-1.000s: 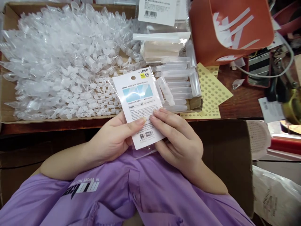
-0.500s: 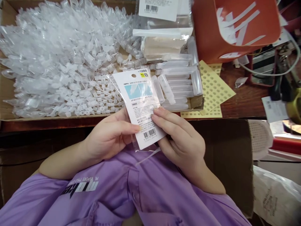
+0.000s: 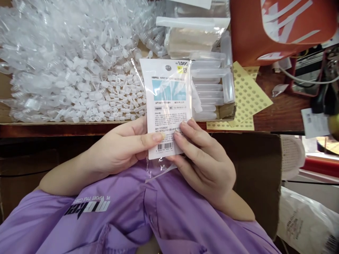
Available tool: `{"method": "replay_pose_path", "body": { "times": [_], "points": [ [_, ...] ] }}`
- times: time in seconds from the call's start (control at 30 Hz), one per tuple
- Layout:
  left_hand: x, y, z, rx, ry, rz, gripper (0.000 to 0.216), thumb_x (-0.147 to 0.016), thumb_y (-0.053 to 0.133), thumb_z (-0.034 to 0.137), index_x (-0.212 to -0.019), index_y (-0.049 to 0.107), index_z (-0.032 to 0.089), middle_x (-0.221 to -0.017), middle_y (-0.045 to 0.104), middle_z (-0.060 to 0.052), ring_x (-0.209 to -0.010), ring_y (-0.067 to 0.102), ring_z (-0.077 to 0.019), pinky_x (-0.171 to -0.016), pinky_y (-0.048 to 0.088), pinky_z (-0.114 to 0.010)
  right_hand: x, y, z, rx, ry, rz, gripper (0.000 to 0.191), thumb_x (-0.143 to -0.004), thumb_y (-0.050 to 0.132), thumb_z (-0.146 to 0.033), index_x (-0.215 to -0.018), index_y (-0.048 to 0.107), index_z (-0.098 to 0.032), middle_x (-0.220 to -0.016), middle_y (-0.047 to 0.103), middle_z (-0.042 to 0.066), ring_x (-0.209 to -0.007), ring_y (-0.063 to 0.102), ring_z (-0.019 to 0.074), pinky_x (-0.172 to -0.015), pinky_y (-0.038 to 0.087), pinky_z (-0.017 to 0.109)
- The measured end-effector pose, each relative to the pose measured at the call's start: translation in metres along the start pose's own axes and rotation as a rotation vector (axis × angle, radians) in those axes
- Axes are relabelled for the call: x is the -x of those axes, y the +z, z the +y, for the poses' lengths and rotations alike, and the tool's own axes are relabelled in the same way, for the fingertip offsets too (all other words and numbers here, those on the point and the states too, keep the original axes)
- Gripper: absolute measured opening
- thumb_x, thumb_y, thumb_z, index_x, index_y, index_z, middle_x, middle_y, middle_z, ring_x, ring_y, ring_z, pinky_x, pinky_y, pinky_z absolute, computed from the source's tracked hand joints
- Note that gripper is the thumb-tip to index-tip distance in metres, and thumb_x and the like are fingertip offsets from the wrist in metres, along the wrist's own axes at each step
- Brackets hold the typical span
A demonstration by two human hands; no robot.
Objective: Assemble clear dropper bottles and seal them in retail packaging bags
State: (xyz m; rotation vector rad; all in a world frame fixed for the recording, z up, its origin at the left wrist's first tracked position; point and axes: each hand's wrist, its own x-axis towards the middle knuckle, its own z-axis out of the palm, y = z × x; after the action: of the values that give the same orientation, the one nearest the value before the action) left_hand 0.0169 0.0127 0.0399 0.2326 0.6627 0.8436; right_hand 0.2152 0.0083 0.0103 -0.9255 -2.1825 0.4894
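Observation:
Between both hands, above my lap, is a clear plastic packet (image 3: 169, 113) with a white printed card inside. The card carries a blue picture, a barcode and the price 1,000. My left hand (image 3: 124, 150) grips its left edge, thumb flat on the front near the barcode. My right hand (image 3: 209, 162) holds the lower right side, fingertips on the front face and thumb underneath. The packet's clear bottom flap hangs below the card with a whitish strip along it. What lies behind the card is hidden.
Beyond my hands, a cardboard tray (image 3: 106, 122) holds many translucent caps and nozzles (image 3: 79, 53), with clear tubes (image 3: 206, 88) and packets at its right. Yellow sticker sheets (image 3: 246, 95) lie beside it. A red-orange bin (image 3: 246, 31) with white strips stands at the back right.
The packet has turned more upright and shifted slightly right and up, both hands still on it. The whole view has shifted a little, so the tray appears higher.

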Motion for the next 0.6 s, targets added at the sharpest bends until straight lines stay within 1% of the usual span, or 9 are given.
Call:
{"method": "replay_pose_path", "body": {
  "times": [0.1,0.17,0.3,0.33,0.37,0.43,0.47,0.53,0.6],
  "points": [
    [0.002,-0.002,-0.002,-0.054,-0.054,-0.057,0.026,-0.09,0.063,0.011,-0.112,0.074,0.021,-0.117,0.075,-0.005,-0.104,0.071,-0.0182,-0.089,0.055,-0.025,0.0,0.001,0.002,0.07,0.004,0.059,0.064,-0.081,0.071,-0.011,-0.141,0.052,-0.023,-0.135,0.062,0.012,-0.129,0.057,0.031,-0.109,0.05,0.054],
    [0.004,-0.005,-0.003,-0.075,-0.123,-0.058,0.026,-0.089,0.067,0.014,-0.113,0.073,0.021,-0.115,0.075,-0.007,-0.098,0.072,-0.0177,-0.088,0.055,-0.027,0.001,0.0,0.005,0.085,-0.01,0.078,0.063,-0.08,0.072,-0.01,-0.139,0.054,-0.022,-0.132,0.064,0.013,-0.127,0.059,0.0306,-0.109,0.05,0.053],
    [0.005,-0.014,-0.006,-0.074,-0.199,0.055,0.031,-0.087,0.07,0.019,-0.117,0.07,0.02,-0.117,0.074,-0.01,-0.1,0.073,-0.0208,-0.088,0.056,-0.03,0.004,-0.005,0.008,0.121,-0.014,0.03,0.057,-0.081,0.071,-0.014,-0.136,0.056,-0.019,-0.128,0.064,0.014,-0.129,0.056,0.0324,-0.106,0.051,0.053],
    [0.004,-0.016,-0.007,-0.075,-0.206,0.076,0.032,-0.086,0.07,0.019,-0.119,0.07,0.02,-0.118,0.074,-0.01,-0.101,0.073,-0.0216,-0.087,0.056,-0.029,0.004,-0.007,0.007,0.15,-0.006,0.044,0.053,-0.08,0.072,-0.015,-0.131,0.059,-0.019,-0.124,0.066,0.014,-0.126,0.058,0.0316,-0.104,0.053,0.051],
    [0.003,-0.016,-0.009,-0.075,-0.209,0.085,0.033,-0.086,0.07,0.02,-0.12,0.069,0.02,-0.118,0.074,-0.01,-0.102,0.073,-0.0221,-0.086,0.057,-0.029,0.003,-0.009,0.004,0.164,-0.016,0.053,0.047,-0.079,0.074,-0.014,-0.124,0.063,-0.019,-0.117,0.067,0.012,-0.12,0.061,0.0289,-0.101,0.056,0.046],
    [0.001,-0.014,-0.011,-0.07,-0.193,0.059,0.032,-0.087,0.07,0.02,-0.119,0.069,0.02,-0.116,0.075,-0.01,-0.102,0.073,-0.0221,-0.086,0.057,-0.028,-0.001,-0.012,-0.004,0.128,-0.109,0.01,0.032,-0.079,0.074,-0.012,-0.11,0.068,-0.019,-0.101,0.069,0.006,-0.102,0.066,0.0197,-0.091,0.059,0.032],
    [0.0,-0.012,-0.011,-0.064,-0.166,0.028,0.031,-0.088,0.068,0.019,-0.119,0.07,0.02,-0.116,0.075,-0.009,-0.104,0.072,-0.022,-0.088,0.057,-0.028,-0.004,-0.013,-0.008,0.097,-0.165,-0.044,0.025,-0.08,0.073,-0.012,-0.103,0.069,-0.019,-0.095,0.069,0.003,-0.095,0.067,0.0157,-0.084,0.059,0.027],
    [-0.001,-0.007,-0.011,-0.059,-0.083,-0.033,0.029,-0.091,0.063,0.015,-0.118,0.07,0.02,-0.12,0.074,-0.007,-0.112,0.069,-0.0217,-0.098,0.053,-0.03,-0.011,-0.012,-0.015,0.06,-0.236,-0.155,0.013,-0.085,0.069,-0.016,-0.097,0.07,-0.019,-0.088,0.07,0.0,-0.086,0.066,0.0124,-0.075,0.057,0.024],
    [-0.001,-0.002,-0.009,-0.088,0.002,-0.063,0.03,-0.094,0.058,0.01,-0.118,0.071,0.022,-0.126,0.071,-0.005,-0.122,0.063,-0.0212,-0.107,0.047,-0.031,-0.017,-0.009,-0.019,0.074,-0.212,-0.194,0.009,-0.088,0.066,-0.017,-0.095,0.069,-0.02,-0.085,0.071,0.0,-0.083,0.066,0.0125,-0.071,0.054,0.025]
  ]
}}
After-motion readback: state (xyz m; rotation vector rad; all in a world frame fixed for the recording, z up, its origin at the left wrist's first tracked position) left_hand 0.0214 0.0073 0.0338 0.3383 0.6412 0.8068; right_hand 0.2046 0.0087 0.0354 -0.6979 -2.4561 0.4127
